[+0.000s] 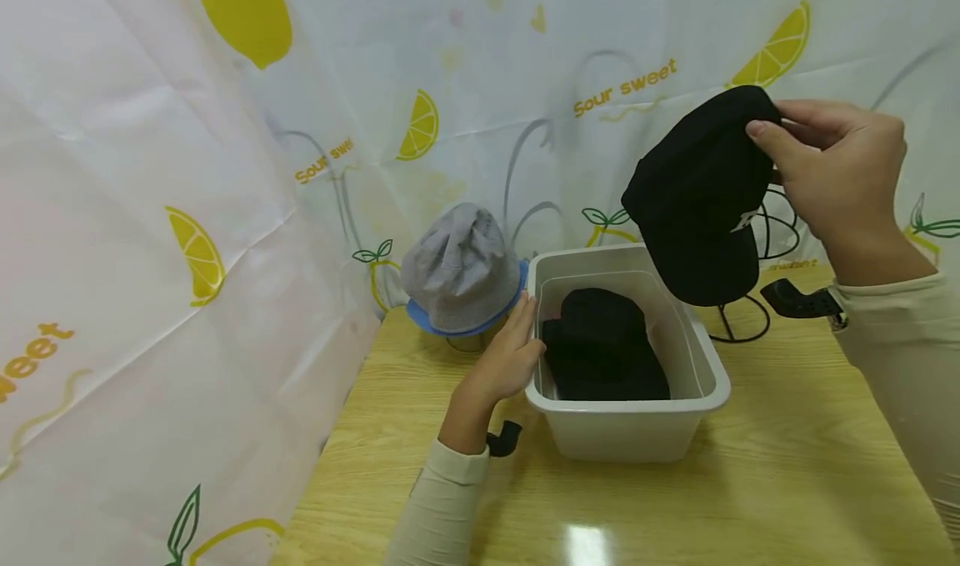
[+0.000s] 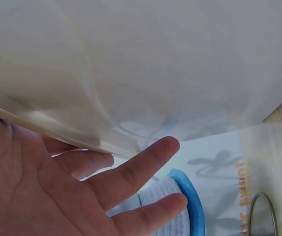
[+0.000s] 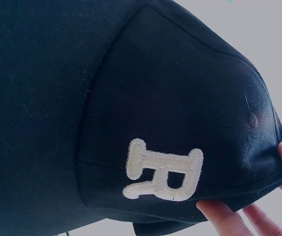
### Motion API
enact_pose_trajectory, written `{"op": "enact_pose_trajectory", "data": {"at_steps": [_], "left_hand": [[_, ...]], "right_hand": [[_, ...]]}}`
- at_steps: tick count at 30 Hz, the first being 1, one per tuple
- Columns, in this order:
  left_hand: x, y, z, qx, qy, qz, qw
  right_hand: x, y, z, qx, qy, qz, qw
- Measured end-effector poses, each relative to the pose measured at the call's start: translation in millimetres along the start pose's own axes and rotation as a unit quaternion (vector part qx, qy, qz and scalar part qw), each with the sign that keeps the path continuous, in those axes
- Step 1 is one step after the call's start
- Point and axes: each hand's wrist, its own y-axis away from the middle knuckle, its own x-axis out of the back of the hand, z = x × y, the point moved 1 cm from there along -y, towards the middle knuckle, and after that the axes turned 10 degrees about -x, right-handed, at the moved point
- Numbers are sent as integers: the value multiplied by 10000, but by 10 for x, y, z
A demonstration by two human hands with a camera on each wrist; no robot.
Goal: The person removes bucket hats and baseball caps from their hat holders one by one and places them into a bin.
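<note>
The right hand (image 1: 832,166), in the upper right of the frame, pinches a black baseball cap (image 1: 697,199) by the edge of its crown, thumb on one side and curled fingers on the other, so its grip is closed on the cap. The cap hangs in the air above the far right corner of a white plastic bin (image 1: 705,383), brim pointing down. In the right wrist view the cap (image 3: 131,113) fills the picture, showing an embroidered cream letter R (image 3: 163,169) and fingertips (image 3: 214,214) at its lower edge. It looks light, with a soft fabric crown that will crumple and a stiffer brim; the brim or the crown's seam seem the surest places to hold. The right forearm is raised and the wrist bent inward.

The left hand (image 1: 510,353), left of centre, rests with straight fingers against the bin's left wall, holding nothing. Another dark cap (image 1: 603,345) lies inside the bin. A grey bucket hat with a blue brim (image 1: 461,270) sits on a stand just beside that hand, and a black wire stand (image 1: 750,316) is behind the bin on the yellow wooden surface (image 1: 787,483)
</note>
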Motion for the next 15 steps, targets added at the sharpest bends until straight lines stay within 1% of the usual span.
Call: {"op": "enact_pose_trajectory", "data": {"at_steps": [4, 10, 15], "left_hand": [[10, -12, 0, 1, -27, -27, 10000], [15, -4, 10, 30, -25, -75, 10000], [13, 16, 23, 18, -4, -72, 10000]], "right_hand": [[-34, 26, -18, 12, -232, -192, 9995], [-88, 59, -7, -205, -772, -635, 9948], [-153, 90, -9, -150, -861, -889, 9922]]}}
